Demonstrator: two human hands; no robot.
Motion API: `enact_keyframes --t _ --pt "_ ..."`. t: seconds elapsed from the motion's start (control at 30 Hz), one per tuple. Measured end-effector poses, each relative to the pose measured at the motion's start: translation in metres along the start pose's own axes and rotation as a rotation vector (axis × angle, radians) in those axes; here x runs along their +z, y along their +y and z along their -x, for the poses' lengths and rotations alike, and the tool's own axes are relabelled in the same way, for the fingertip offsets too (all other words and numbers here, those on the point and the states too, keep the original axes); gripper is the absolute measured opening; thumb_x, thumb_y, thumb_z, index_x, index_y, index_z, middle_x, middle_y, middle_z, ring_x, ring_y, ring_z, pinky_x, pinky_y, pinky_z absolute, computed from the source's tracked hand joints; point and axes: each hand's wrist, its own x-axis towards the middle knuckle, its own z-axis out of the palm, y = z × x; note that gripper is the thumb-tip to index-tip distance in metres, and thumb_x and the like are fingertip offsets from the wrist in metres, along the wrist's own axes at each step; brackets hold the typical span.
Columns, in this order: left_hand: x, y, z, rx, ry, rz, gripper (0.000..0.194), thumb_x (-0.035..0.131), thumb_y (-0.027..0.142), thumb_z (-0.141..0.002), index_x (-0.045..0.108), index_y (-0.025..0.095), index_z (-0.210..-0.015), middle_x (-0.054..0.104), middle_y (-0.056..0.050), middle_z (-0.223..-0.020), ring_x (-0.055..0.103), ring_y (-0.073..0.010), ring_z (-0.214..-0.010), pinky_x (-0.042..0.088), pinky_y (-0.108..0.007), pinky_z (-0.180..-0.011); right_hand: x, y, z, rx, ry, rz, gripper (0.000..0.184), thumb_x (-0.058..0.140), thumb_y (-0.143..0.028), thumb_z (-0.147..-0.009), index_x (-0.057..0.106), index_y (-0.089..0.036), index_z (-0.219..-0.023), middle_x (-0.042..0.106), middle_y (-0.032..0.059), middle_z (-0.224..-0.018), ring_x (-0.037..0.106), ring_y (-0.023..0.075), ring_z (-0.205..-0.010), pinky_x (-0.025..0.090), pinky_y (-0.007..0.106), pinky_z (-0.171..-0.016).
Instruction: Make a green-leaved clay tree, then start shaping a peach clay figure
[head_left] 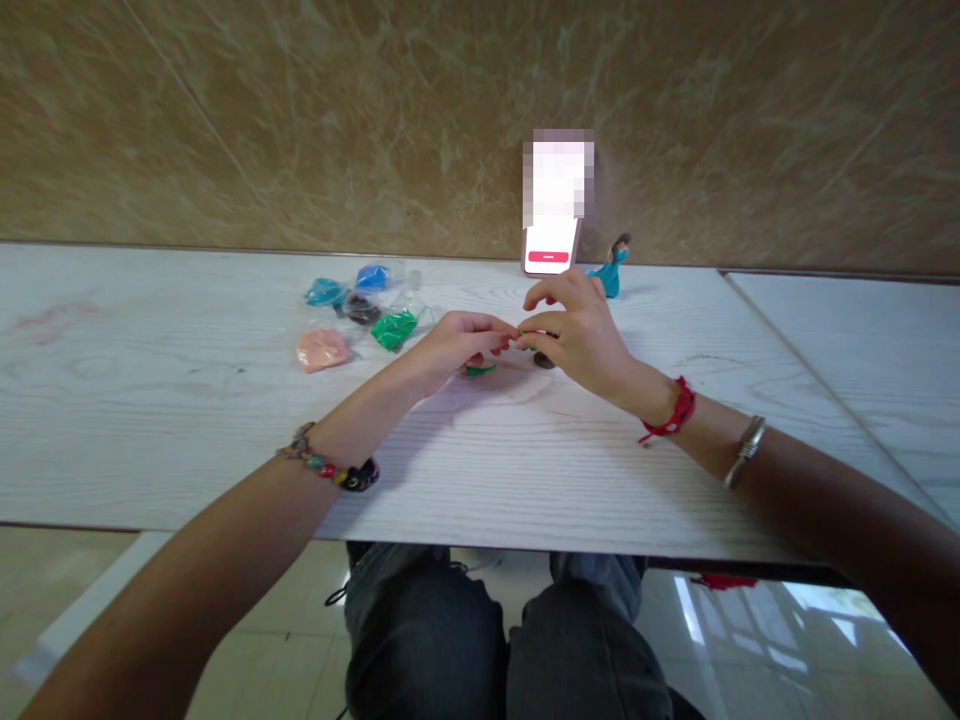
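Behind the upright smartphone with a lit white screen (553,240), the brown marbled wall (375,130) blocks passage. To its left, past an open gap of white wood-grain tabletop (510,450), stands a cluster of obstacles: clear bags of green (394,328), pink (322,350), bright blue (371,277), light blue (325,292) and dark (362,308) material. Just right of it, a small teal figure with a dark top (611,278) obstructs; a hand could pass farther right. In front, the left hand (469,345) and right hand (581,325) meet at a small green piece (527,341), above a dark round lump (544,360). Nearer the person, room opens between the forearms.
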Motion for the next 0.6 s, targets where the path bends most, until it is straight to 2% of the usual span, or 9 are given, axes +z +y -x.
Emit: enact_keyframes --t 0.23,0.4,0.5,0.6 --pt "0.001 0.003 0.002 -0.028 -0.005 0.078 0.017 0.059 0.017 -0.059 0.065 0.01 -0.073 0.054 -0.002 -0.064 0.042 -0.0058 -0.055 0.024 -0.02 -0.045 0.0 -0.002 0.0 0.02 0.002 -0.003 0.013 0.057 -0.029 -0.077 0.066 -0.023 -0.07 0.054 0.0028 -0.091 0.041 0.0208 -0.091 0.027 0.038 -0.078" --pt "-0.001 0.0 0.0 -0.03 0.012 0.053 0.019 0.057 0.018 -0.062 0.065 0.009 -0.077 0.051 -0.002 -0.061 0.04 -0.0054 -0.051 0.019 -0.021 -0.043 0.0 -0.001 0.001 0.014 0.015 -0.022 0.009 0.058 -0.027 -0.077 0.066 -0.023 -0.076 0.054 0.0026 -0.09 0.042 0.02 -0.09 0.028 0.037 -0.076" --pt "-0.003 -0.002 -0.002 -0.025 0.038 -0.027 0.022 0.054 0.02 -0.065 0.064 0.01 -0.082 0.051 -0.002 -0.062 0.041 -0.0063 -0.053 0.021 -0.02 -0.044 -0.001 0.002 0.002 -0.012 0.045 -0.044 0.008 0.058 -0.026 -0.077 0.065 -0.023 -0.079 0.054 0.0026 -0.091 0.044 0.0185 -0.087 0.03 0.037 -0.076" --pt "-0.008 0.0 -0.001 -0.003 0.075 -0.254 0.027 0.05 0.024 -0.07 0.063 0.012 -0.09 0.054 -0.002 -0.067 0.046 -0.0085 -0.058 0.027 -0.02 -0.047 -0.008 0.009 0.001 -0.024 0.085 -0.08 0.008 0.058 -0.026 -0.077 0.064 -0.022 -0.078 0.054 0.0024 -0.089 0.045 0.0172 -0.083 0.034 0.037 -0.075"
